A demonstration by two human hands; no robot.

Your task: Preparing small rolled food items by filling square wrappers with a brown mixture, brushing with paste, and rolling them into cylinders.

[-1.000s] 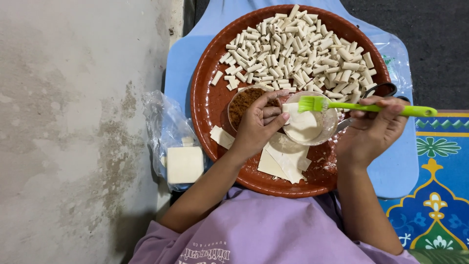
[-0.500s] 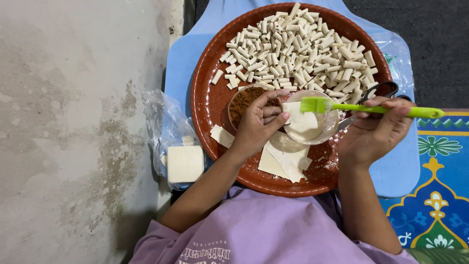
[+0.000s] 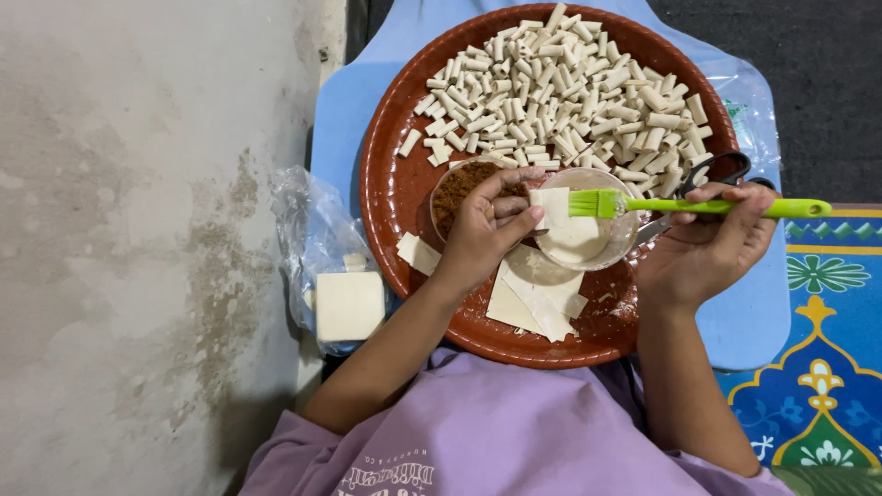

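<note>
My left hand [image 3: 485, 230] pinches a small white pastry piece [image 3: 554, 208] over a clear bowl of white paste [image 3: 577, 241]. In my right hand [image 3: 712, 246] is a green silicone brush [image 3: 680, 205] whose bristles touch that pastry piece. Beside my left hand stands a clear bowl of brown filling [image 3: 457, 189]. Flat white pastry sheets [image 3: 533, 298] lie on the near part of a round brown tray [image 3: 390, 197]. Several rolled white pastry pieces [image 3: 570, 87] are heaped on the tray's far half.
The tray rests on a light blue board [image 3: 749, 317]. A clear plastic bag with a white pastry stack [image 3: 347, 303] lies left of the tray. Black scissors [image 3: 712, 170] sit at the tray's right rim. A patterned blue mat [image 3: 827, 367] lies at the right, bare concrete floor [image 3: 138, 230] at the left.
The brush head has shifted slightly onto the pastry piece. Both hands stay over the paste bowl.
</note>
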